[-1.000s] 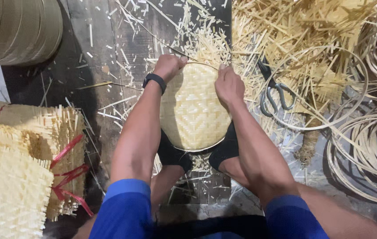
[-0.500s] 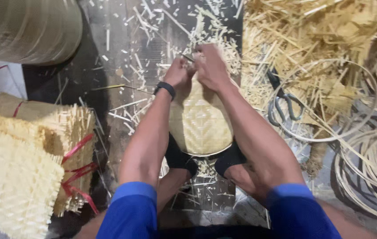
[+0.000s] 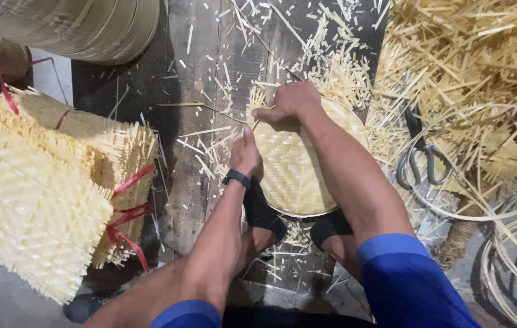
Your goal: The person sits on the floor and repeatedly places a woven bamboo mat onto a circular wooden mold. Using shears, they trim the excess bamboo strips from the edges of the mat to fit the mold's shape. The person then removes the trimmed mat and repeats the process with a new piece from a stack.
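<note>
**On the plank floor: hands at a woven bamboo tray**

In the head view, the round woven tray [image 3: 295, 167] lay on the dark floor [image 3: 204, 73], held between the person's feet. The left hand [image 3: 245, 155] pressed flat on its left rim, fingers released. The right hand [image 3: 292, 104] pinched a thin strip at the far rim. Scissors [image 3: 419, 159] lay to the right among cut slivers; tied mat bundles [image 3: 46, 182] sat left.
</note>
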